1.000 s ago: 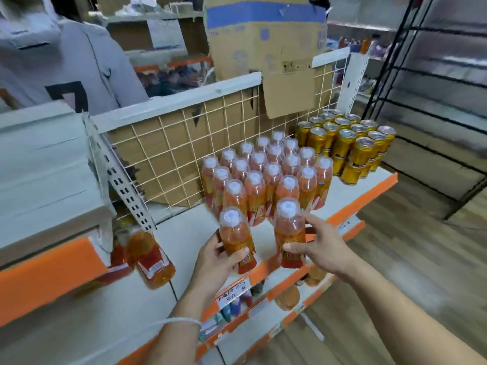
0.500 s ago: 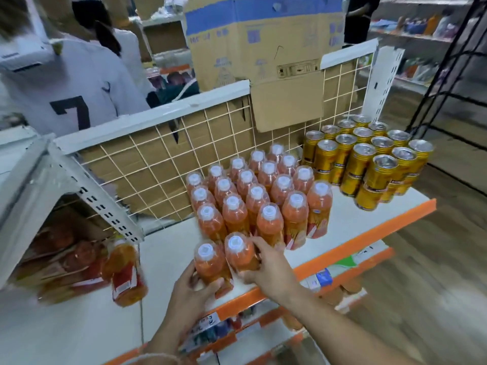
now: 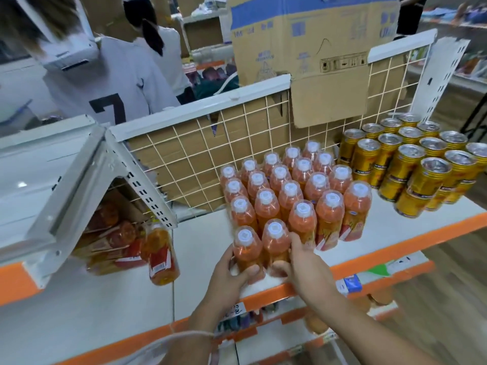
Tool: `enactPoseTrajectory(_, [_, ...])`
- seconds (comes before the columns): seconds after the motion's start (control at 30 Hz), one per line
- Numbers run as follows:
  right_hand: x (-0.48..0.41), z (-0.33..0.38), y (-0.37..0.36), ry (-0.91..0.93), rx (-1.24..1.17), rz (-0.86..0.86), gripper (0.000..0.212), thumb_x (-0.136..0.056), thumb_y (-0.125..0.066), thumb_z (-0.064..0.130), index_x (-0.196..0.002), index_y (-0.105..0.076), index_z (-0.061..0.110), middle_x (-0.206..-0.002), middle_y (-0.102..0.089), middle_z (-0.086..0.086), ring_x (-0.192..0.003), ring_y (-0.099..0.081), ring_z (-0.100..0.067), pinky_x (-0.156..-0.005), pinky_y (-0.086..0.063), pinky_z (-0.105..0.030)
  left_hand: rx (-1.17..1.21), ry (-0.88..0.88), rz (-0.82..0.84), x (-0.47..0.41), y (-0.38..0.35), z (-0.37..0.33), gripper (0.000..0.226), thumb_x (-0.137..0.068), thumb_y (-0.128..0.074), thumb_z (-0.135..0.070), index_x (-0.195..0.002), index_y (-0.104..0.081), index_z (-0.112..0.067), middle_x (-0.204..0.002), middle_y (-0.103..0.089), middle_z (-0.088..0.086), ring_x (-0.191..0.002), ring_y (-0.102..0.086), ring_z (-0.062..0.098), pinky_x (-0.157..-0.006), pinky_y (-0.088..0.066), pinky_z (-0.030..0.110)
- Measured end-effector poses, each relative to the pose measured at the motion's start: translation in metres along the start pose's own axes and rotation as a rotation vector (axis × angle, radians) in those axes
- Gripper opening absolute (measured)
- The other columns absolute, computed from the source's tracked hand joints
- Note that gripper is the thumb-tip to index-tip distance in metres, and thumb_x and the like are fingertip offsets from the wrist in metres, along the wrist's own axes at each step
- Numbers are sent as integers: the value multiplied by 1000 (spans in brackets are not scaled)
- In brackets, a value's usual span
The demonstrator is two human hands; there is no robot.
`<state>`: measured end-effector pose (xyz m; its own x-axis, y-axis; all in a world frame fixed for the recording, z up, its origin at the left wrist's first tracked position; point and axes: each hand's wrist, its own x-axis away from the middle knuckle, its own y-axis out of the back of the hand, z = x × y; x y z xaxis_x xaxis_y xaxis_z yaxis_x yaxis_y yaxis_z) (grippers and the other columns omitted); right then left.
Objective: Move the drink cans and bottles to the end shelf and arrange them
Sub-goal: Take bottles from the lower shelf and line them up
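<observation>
1. Bottles (image 3: 290,196): the front pair (image 3: 261,248), held clear of the block a second ago, now stands pushed up against it, near the front edge of the shelf (image 3: 395,227).
2. Left hand (image 3: 229,280) grips the left one, thumb across its front. The right hand (image 3: 308,270) grips the right one, fingers curled round its far side.
3. My reading: this pair is placed and squares off the block, so only letting go remains for them.
4. Count: twenty bottles in the block, five rows of four, held pair included.
5. Cans (image 3: 411,164) stand just right of the block on the same shelf. I count fourteen tops; I cannot tell whether they are stacked in two layers.
6. One lone bottle (image 3: 160,256) sits well apart to the left, outside the block.
</observation>
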<state>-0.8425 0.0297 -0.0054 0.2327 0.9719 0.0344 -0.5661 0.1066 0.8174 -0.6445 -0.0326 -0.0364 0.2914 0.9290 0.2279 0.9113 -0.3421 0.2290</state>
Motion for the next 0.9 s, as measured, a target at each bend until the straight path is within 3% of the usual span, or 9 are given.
enactPoseTrajectory(0.1, [-4,-2,2,-32,161,-9,31,-102,-51,45,-115,-38,20,-101,-67,-3,-91,-67,-28,-68,-48,-40,-27,-11,-12,-2,-9,0,73,-84,-85,-28,-147,-48,-36,-140,-59,-19,-128,-55,1,-107,-47,27])
enactPoseTrajectory(0.23, [-8,4,1,-81,274,12,27,-107,-39,44,-110,-44,17,-101,-69,-5,-95,-67,-29,-64,-36,-36,-59,-6,-20,-6,-18,-1,67,-87,-80,-18,-141,-43,-31,-135,-55,-19,-117,-53,-8,-83,-43,0])
enactPoseTrajectory(0.3, [-10,5,-3,-87,282,12,23,-108,-39,41,-105,-43,18,-100,-69,-6,-94,-67,-30,-64,-35,-36,-76,-5,-22,-11,-19,0,66,-87,-80,-18,-142,-44,-26,-139,-55,-12,-124,-53,1,-91,-43,6])
enactPoseTrajectory(0.37, [-13,0,-6,-96,259,14,23,-107,-41,42,-99,-40,20,-97,-69,-6,-92,-67,-31,-64,-36,-36,-79,5,-16,-17,-16,0,65,-87,-80,-17,-142,-46,-24,-141,-57,-9,-130,-52,8,-105,-46,22])
enactPoseTrajectory(0.47, [-18,-7,-7,-92,247,21,28,-102,-52,45,-93,-43,21,-91,-67,-5,-91,-66,-31,-64,-40,-36,-84,6,-4,-22,-12,1,63,-85,-81,-15,-139,-48,-23,-139,-60,-9,-128,-55,8,-112,-47,33])
enactPoseTrajectory(0.53, [-20,-8,-7,-104,260,52,30,-97,-60,46,-90,-45,22,-93,-66,-4,-93,-65,-30,-66,-42,-36,-80,5,-1,-22,-12,3,61,-86,-81,-17,-137,-49,-24,-136,-60,-11,-125,-56,4,-109,-50,30])
enactPoseTrajectory(0.63, [-24,-13,-14,-125,286,50,24,-95,-63,40,-86,-50,22,-93,-67,-3,-91,-65,-29,-68,-45,-36,-97,-9,-9,-20,-14,4,60,-88,-80,-21,-139,-48,-25,-136,-58,-12,-124,-55,3,-98,-49,14])
enactPoseTrajectory(0.77, [-22,-15,-23,-137,334,21,15,-98,-52,22,-84,-49,23,-88,-65,-1,-78,-57,-26,-66,-44,-36,-134,-19,-71,-17,-19,8,67,-81,-79,-42,-139,-47,-35,-135,-56,-15,-128,-53,5,-110,-50,38])
enactPoseTrajectory(0.9, [-16,-11,-27,-137,360,67,12,-100,-49,24,-91,-57,25,-93,-70,0,-87,-66,-25,-66,-44,-34,-140,-4,-66,-14,-22,7,71,-80,-78,-51,-140,-40,-48,-140,-50,-20,-133,-50,6,-113,-47,41])
